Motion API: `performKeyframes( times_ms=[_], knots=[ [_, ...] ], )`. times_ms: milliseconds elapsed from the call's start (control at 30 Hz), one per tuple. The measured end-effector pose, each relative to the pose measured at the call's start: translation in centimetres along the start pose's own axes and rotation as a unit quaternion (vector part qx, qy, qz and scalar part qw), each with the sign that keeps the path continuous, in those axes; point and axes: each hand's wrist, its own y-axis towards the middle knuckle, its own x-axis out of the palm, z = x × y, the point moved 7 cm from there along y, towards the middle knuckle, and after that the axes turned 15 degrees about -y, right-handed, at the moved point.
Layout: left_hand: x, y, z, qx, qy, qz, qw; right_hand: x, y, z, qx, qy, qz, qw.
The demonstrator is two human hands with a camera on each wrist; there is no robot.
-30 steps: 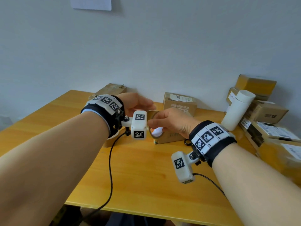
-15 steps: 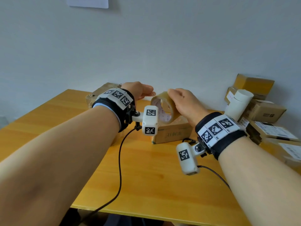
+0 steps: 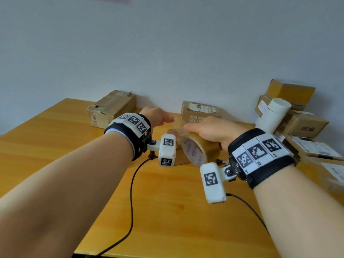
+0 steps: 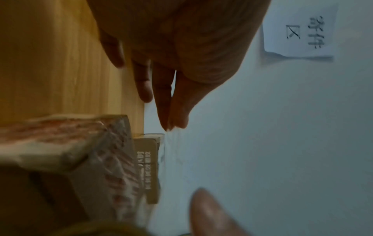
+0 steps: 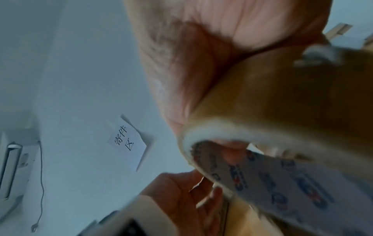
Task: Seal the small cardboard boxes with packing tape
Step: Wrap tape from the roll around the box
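My right hand (image 3: 204, 130) grips a roll of clear packing tape (image 3: 197, 151) from above, holding it on edge over a small cardboard box (image 3: 174, 131). The roll and my left wrist camera hide most of that box. In the right wrist view my right hand (image 5: 201, 63) wraps the tape roll (image 5: 282, 103), whose core carries red and blue print. My left hand (image 3: 167, 119) hovers just left of the roll with straight fingers and holds nothing. The left wrist view shows my left hand (image 4: 187, 159) with its thumb apart, above the blurred box (image 4: 60, 140).
A worn box (image 3: 111, 108) and a labelled box (image 3: 201, 112) stand against the wall. A stack of boxes (image 3: 301, 125) and a white tube (image 3: 271, 116) fill the right side. A black cable (image 3: 132, 192) crosses the wooden table (image 3: 167, 211). A paper note (image 5: 129, 142) hangs on the wall.
My right hand has brought the tape roll down from mid-air to the small box. My left hand has let go of the roll and drifted back towards the wall.
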Motion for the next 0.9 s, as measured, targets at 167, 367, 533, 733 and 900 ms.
performKeyframes(
  times_ms=[167, 367, 533, 733, 900],
  knots=[
    [1.5, 1.3, -1.7, 0.007, 0.052, -0.040, 0.998, 1.6, 0.9, 1.7, 0.019, -0.046, -0.029, 0.998],
    [1.9, 1.8, -4.1, -0.073, 0.048, -0.058, 0.995, 1.2, 1.0, 2.8, 0.036, -0.079, -0.017, 0.996],
    [0.4, 2.4, -3.7, -0.082, -0.015, 0.003, 0.996, -0.1, 0.9, 1.9, 0.000, -0.015, -0.039, 0.999],
    [-0.2, 2.5, -3.4, -0.117, -0.060, -0.007, 0.991, -1.3, 0.1, 0.0, -0.047, 0.024, -0.063, 0.997],
    [-1.9, 2.4, -3.7, -0.105, 0.007, 0.023, 0.994, -1.7, -0.8, -0.8, -0.071, -0.061, -0.075, 0.993]
  ],
)
